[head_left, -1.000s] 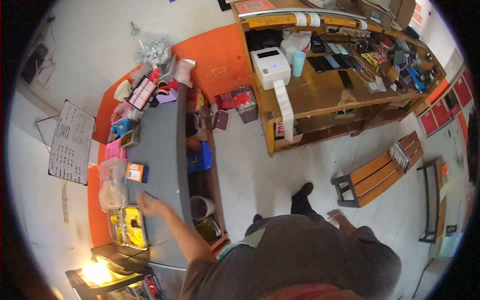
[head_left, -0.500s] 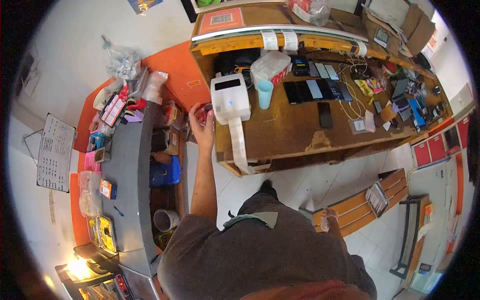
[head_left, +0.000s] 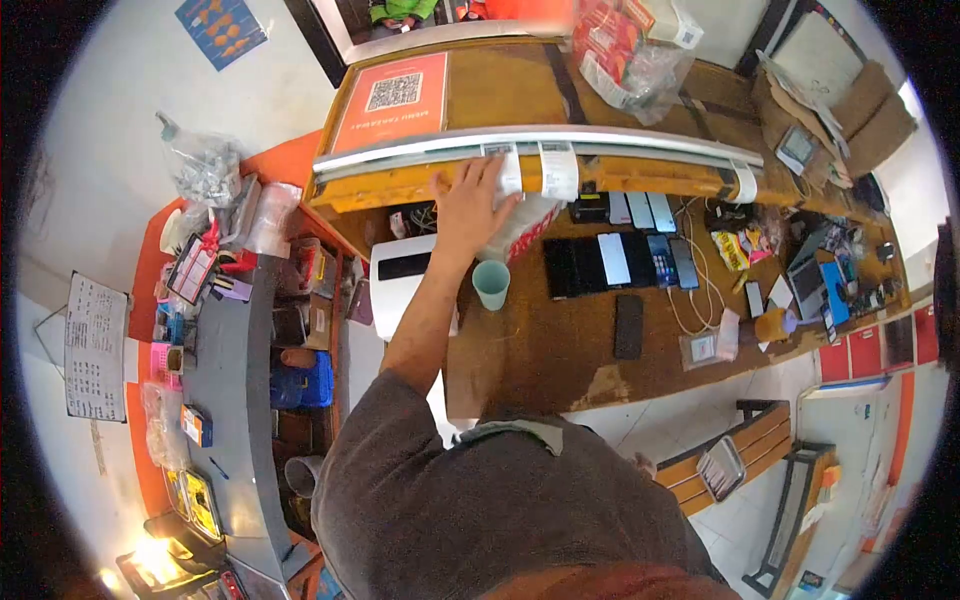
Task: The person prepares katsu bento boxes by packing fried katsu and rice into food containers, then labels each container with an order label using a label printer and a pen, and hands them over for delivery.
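Note:
My left hand point(head_left: 468, 212) reaches up to the shelf edge of the wooden counter, fingers stretched out and apart. Its fingertips lie at a white paper slip point(head_left: 508, 172) hanging from the metal rail; a second paper slip point(head_left: 559, 172) hangs just to the right. Below my forearm stands a white label printer point(head_left: 396, 300), partly covered by the arm. A pale blue tumbler point(head_left: 491, 286) and a white-and-red plastic package point(head_left: 522, 232) are close by. Only a sliver of my right hand point(head_left: 645, 464) shows past my shirt, near the slatted bench, its fingers hidden.
Several phones point(head_left: 615, 262) and white cables lie on the counter point(head_left: 540, 360). On the upper shelf are an orange QR-code sheet point(head_left: 393, 95) and a plastic bag point(head_left: 630, 60). A grey shelf unit point(head_left: 215, 350) runs along the left. Beyond the window sits a person in green point(head_left: 403, 10).
My left hand has left the printer's left side and moved up and right to the hanging slip. The view has shifted toward the counter, and my right hand is now mostly hidden behind my body.

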Tool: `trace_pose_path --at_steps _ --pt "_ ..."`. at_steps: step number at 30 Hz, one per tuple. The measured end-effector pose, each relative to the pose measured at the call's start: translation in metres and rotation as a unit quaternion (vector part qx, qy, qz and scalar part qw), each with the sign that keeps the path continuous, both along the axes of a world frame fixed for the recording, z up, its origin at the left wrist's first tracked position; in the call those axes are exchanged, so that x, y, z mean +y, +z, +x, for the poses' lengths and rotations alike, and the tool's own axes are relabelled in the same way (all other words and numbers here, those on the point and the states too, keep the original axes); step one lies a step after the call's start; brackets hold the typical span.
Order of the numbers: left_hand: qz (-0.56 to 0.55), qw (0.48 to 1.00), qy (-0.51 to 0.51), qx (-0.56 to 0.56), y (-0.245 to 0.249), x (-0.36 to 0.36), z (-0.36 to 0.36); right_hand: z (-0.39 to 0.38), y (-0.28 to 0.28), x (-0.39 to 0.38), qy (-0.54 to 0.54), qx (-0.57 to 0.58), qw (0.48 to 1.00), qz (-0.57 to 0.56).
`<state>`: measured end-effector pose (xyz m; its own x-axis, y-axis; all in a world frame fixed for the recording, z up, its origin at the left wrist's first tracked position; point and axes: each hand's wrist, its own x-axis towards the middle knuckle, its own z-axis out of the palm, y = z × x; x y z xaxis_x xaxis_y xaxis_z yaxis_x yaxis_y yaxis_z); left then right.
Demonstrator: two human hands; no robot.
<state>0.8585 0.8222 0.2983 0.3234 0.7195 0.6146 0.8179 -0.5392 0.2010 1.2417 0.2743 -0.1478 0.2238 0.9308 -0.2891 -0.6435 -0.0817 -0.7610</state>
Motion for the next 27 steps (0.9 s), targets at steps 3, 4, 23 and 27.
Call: trace_pose_path --at_steps 3,4,23,27 --pt "-0.019 0.998 0.032 0.045 -0.004 0.006 0.006 0.027 -0.007 0.039 0.017 0.007 1.000 -0.007" --pt "-0.019 0.998 0.037 0.047 -0.002 0.004 0.006 0.034 -0.009 0.051 0.023 0.010 1.000 -0.010" --pt "0.024 0.951 -0.052 -0.305 0.054 0.324 0.000 0.122 0.093 0.304 0.057 -0.051 0.995 0.061" --pt "-0.103 0.956 0.060 -0.268 0.038 0.314 0.015 0.135 0.100 0.304 0.039 -0.067 0.995 0.059"
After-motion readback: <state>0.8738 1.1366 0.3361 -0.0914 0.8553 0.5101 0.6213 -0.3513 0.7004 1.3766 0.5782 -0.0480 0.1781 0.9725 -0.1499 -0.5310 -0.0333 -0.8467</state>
